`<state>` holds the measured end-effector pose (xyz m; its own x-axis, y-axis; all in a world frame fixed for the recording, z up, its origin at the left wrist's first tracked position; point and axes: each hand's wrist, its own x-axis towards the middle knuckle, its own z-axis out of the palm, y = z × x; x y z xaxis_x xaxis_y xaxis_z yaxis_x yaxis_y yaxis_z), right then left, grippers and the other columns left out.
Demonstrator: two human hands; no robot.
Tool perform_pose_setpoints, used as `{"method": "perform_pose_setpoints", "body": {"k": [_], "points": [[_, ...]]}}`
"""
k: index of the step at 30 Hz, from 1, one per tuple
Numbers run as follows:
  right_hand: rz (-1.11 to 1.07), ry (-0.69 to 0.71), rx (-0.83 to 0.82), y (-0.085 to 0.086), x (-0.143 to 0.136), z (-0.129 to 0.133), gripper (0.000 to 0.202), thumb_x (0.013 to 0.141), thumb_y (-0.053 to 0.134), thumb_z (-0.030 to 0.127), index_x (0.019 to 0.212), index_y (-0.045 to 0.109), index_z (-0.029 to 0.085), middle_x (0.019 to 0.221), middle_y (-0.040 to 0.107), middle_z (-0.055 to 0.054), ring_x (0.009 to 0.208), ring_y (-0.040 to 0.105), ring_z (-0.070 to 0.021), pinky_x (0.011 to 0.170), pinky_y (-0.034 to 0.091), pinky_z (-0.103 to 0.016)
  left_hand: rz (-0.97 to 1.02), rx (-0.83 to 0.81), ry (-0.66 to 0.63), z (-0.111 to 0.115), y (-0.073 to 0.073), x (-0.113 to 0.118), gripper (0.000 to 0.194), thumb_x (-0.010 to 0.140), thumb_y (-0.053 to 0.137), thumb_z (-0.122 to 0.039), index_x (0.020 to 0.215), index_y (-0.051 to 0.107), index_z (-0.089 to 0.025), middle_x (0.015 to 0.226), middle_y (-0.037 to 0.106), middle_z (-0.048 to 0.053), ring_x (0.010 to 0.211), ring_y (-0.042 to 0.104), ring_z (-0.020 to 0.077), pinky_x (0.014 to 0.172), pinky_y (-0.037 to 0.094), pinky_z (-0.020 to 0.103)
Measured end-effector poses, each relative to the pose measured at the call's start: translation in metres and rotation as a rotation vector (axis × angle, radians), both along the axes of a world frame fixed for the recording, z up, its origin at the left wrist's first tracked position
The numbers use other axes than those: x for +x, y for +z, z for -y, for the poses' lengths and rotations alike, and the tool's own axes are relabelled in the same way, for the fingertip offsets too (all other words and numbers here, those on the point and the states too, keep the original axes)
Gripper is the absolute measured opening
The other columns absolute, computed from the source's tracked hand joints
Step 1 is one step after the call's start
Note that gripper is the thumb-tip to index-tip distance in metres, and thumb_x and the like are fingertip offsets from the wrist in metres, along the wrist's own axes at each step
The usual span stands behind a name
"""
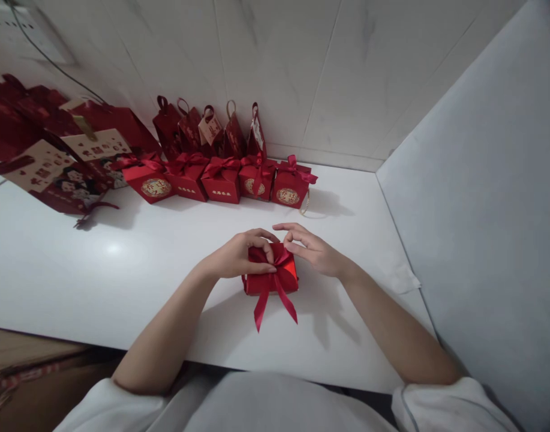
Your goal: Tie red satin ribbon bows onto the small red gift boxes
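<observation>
On the left, dark red gift bags (61,180) stand beyond the near table (158,264)'s middle, beside a row of bowed boxes (221,180). Nearer, the left hand (252,255) pinches the knot of a red box (268,283)'s ribbon (281,294) (tails hanging nearside), while the right hand (308,247)'s thumb and finger grasp a loop.

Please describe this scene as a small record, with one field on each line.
left hand: thumb and finger on ribbon
right hand: fingertips at the bow, grip unclear
box: red, on white table
ribbon: red, two tails hanging toward the person
back row: five red boxes with bows
behind them: five small packages with loops
far left: larger red bags
</observation>
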<state>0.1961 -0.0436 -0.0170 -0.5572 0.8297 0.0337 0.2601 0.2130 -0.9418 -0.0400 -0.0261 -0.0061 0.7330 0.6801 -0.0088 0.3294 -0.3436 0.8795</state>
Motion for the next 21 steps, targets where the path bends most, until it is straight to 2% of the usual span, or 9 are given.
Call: {"method": "perform_pose_setpoints", "body": {"k": [4,7,11,17,21], "points": [[-0.005,-0.084,0.291,0.005,-0.002,0.008,0.006,0.095,0.053,0.027,0.099,0.058,0.025,0.135,0.053,-0.007,0.129,0.049,-0.0216,0.11,0.038,-0.045,0.059,0.013,-0.052,-0.002,0.001,-0.002,0.012,0.08,0.071,-0.028,0.083,0.065,-0.018,0.12,0.059,0.009,0.108,0.059,0.021,0.095,0.048,0.034],[0.057,-0.012,0.549,0.017,-0.001,0.017,0.007,0.091,0.06,0.022,0.098,0.059,0.024,0.134,0.054,-0.009,0.128,0.05,-0.0236,0.107,0.043,-0.045,0.065,0.022,-0.078,-0.003,0.004,-0.005,0.01,0.082,0.069,-0.025,0.087,0.064,-0.017,0.114,0.059,0.009,0.098,0.061,0.0182,0.089,0.05,0.033],[0.269,0.046,0.837,0.026,-0.002,0.023,0.009,0.091,0.058,0.017,0.097,0.063,0.02,0.132,0.058,-0.011,0.13,0.05,-0.0264,0.107,0.044,-0.047,0.055,0.039,-0.076,-0.002,0.009,-0.006,0.011,0.082,0.068,-0.023,0.091,0.065,-0.017,0.112,0.058,0.008,0.093,0.06,0.0165,0.086,0.05,0.031],[0.466,0.015,1.023,0.018,-0.007,0.024,0.016,0.093,0.052,0.014,0.093,0.067,0.016,0.13,0.063,-0.011,0.125,0.056,-0.0265,0.108,0.045,-0.047,0.056,0.072,-0.031,0.002,0.009,-0.001,0.008,0.086,0.065,-0.024,0.086,0.067,-0.017,0.112,0.058,0.008,0.095,0.06,0.0167,0.088,0.048,0.032],[0.482,0.021,1.082,0.015,-0.008,0.022,0.017,0.092,0.052,0.013,0.092,0.068,0.016,0.13,0.064,-0.01,0.122,0.058,-0.0253,0.108,0.046,-0.045,0.056,0.075,-0.03,0.003,0.007,0.002,0.006,0.084,0.066,-0.023,0.085,0.066,-0.017,0.108,0.059,0.007,0.095,0.06,0.0168,0.088,0.049,0.031]]}}
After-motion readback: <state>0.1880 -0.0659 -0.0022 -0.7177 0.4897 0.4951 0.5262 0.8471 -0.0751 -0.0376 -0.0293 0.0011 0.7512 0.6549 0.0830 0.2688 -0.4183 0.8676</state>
